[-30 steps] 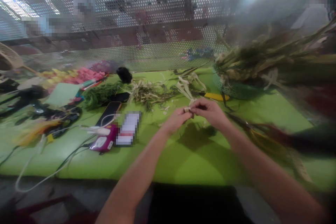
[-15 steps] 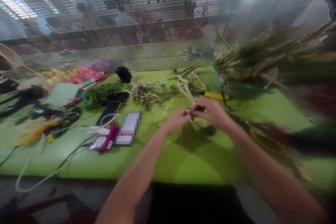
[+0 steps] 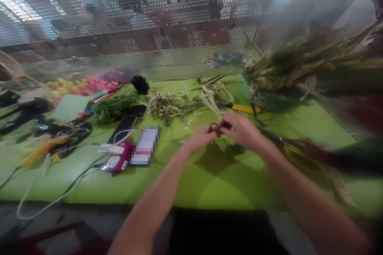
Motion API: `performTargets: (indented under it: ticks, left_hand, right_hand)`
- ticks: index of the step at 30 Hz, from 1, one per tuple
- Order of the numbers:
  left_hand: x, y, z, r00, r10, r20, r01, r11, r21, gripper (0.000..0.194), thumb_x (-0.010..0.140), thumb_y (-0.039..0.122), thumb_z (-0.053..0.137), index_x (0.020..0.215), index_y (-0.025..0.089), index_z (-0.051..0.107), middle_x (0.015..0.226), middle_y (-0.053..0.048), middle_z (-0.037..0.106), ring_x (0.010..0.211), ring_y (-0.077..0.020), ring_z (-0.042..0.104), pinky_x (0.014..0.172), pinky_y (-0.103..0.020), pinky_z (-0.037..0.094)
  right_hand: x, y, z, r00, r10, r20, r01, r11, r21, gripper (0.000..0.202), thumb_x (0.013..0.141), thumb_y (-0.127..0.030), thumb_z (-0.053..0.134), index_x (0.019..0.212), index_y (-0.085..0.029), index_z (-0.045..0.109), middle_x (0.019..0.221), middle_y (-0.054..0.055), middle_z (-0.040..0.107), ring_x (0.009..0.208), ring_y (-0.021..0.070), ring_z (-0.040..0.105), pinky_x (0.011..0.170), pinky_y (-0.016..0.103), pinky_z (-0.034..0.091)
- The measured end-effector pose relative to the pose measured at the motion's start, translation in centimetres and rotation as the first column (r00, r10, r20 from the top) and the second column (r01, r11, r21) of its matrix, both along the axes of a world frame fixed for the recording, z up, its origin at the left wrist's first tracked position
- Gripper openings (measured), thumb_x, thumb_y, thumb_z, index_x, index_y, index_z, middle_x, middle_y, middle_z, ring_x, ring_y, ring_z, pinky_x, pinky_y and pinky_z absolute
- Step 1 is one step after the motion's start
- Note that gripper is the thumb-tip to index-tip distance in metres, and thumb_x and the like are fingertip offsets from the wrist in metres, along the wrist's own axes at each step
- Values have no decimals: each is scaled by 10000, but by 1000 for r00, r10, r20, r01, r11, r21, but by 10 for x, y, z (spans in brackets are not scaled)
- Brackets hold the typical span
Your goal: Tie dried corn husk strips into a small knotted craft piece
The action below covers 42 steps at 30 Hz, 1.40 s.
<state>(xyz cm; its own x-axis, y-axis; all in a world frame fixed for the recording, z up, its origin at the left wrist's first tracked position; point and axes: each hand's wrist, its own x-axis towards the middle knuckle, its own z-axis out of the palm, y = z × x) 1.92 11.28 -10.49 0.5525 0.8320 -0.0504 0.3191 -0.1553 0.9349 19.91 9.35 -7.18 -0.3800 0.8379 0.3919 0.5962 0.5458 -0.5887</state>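
Note:
My left hand [image 3: 202, 137] and my right hand [image 3: 237, 126] meet above the green table [image 3: 221, 183], fingertips almost touching. Between them is a small pale brown piece [image 3: 214, 128], pinched by the left fingers, with the right thumb and fingers closed against its other side. What exactly it is cannot be made out. Just beyond the hands lie dried pale husks [image 3: 209, 99] and a cutter with a yellow handle [image 3: 245, 108]. Small pale scraps [image 3: 188, 124] are scattered to the left of them.
Left stand a phone [image 3: 145, 145], a magenta device [image 3: 119, 158] with cables, green foliage [image 3: 112, 107] and pink flowers [image 3: 101, 85]. At right, a green basket [image 3: 269, 101] holds long dry stalks [image 3: 287, 65]. A dark sleeve [image 3: 356, 158] reaches in from the right. Perforated mesh [image 3: 179, 61] stands behind.
The fingers of my right hand have shifted slightly around the small piece, covering more of it. Both hands otherwise stay in nearly the same place.

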Motion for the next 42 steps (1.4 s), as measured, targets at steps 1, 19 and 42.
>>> performTargets:
  ticks: [1,19,42]
  left_hand:
    - [0,0,0,1000,-1,-9,1,1000,8,136,811,293,504,740,178,492,695,28,490,667,-114,420,636,-259,324]
    - [-1,3,-4,1000,30,-7,-31,1000,-7,215,799,272,542,959,164,636,818,-27,642,748,-155,525,745,-291,419]
    - [-1,4,-6,995,104,9,-103,994,-41,270,797,316,584,972,134,679,828,-60,685,817,-190,597,829,-344,465]
  right_hand:
    - [-1,0,0,1000,-5,11,5,1000,9,135,785,-66,583,726,-185,604,771,22,619,720,149,548,648,252,383]
    - [-10,-8,-10,992,-125,27,123,990,65,107,856,-144,606,848,-220,681,890,40,700,778,185,627,677,281,431]
    - [-18,-11,-10,973,-175,-149,175,985,-13,140,812,-162,650,934,-227,676,875,21,745,802,200,704,698,295,515]
